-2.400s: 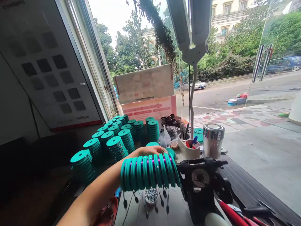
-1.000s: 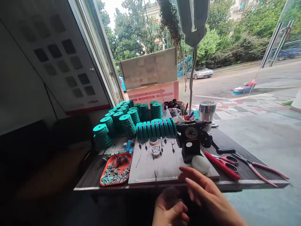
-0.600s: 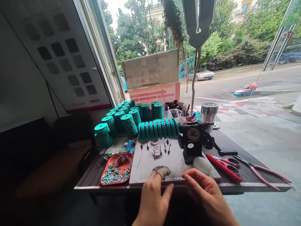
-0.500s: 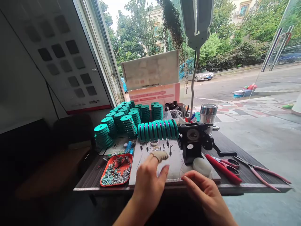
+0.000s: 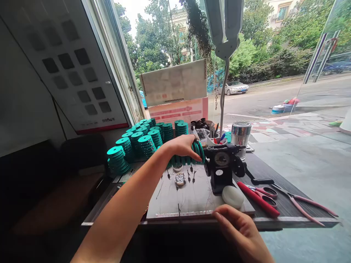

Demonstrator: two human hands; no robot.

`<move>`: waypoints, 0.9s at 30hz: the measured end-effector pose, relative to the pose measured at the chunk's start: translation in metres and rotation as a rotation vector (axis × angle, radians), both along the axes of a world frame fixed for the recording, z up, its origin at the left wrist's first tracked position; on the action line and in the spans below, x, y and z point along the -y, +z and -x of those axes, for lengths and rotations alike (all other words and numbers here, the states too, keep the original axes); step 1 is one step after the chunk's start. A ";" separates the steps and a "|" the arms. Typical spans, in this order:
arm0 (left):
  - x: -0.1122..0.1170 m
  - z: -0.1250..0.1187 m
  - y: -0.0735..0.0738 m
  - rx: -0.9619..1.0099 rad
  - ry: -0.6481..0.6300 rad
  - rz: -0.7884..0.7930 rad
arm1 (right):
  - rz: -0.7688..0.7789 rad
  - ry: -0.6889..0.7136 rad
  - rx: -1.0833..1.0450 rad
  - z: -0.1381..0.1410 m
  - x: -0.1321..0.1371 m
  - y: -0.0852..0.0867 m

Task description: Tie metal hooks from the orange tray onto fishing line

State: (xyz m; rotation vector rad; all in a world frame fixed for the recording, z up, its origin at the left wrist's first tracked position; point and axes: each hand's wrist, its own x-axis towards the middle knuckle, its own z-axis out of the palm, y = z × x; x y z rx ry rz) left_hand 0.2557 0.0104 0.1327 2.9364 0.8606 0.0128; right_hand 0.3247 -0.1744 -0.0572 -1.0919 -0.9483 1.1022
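Observation:
My left hand (image 5: 185,145) reaches over the row of teal spools (image 5: 201,151) on a black hand-crank winder (image 5: 219,177). Its fingers curl over the spools near the winder and the thumb presses their front side. My right hand (image 5: 241,226) is pinched at the front edge of a white board (image 5: 194,201); whatever its fingertips hold is too fine to make out. On the board lie thin lines with small dark pieces (image 5: 193,178), a dish of white beads (image 5: 180,179) and a dish of dark bits (image 5: 177,167).
Stacks of teal spools (image 5: 117,160) crowd the back left. Beside the winder sit a whitish round object (image 5: 233,196), a red stick-like case (image 5: 259,201), scissors (image 5: 268,195) and long-handled pliers (image 5: 304,204). A lamp arm (image 5: 223,95) and a metal canister (image 5: 240,137) stand behind.
My left hand has moved up and forward from above the board onto the teal spools, its forearm now covering the red tray. My right hand stays almost where it was, still pinched.

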 end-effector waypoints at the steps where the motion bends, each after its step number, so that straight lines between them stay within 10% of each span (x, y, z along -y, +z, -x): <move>1: 0.004 0.002 -0.004 0.022 0.001 -0.030 | -0.006 0.014 0.009 0.000 0.000 -0.001; 11: 0.035 0.011 -0.052 0.244 0.040 -0.375 | 0.048 -0.070 -0.017 0.014 0.011 -0.020; 19: 0.062 0.040 -0.035 0.422 0.046 -0.376 | 0.139 -0.099 -0.019 0.015 0.014 -0.047; 22: 0.092 0.063 -0.051 0.700 0.213 -0.123 | 0.170 -0.057 0.021 0.015 0.020 -0.060; 27: 0.127 0.071 -0.126 0.718 0.425 0.662 | 0.226 0.162 -0.100 0.011 0.028 -0.074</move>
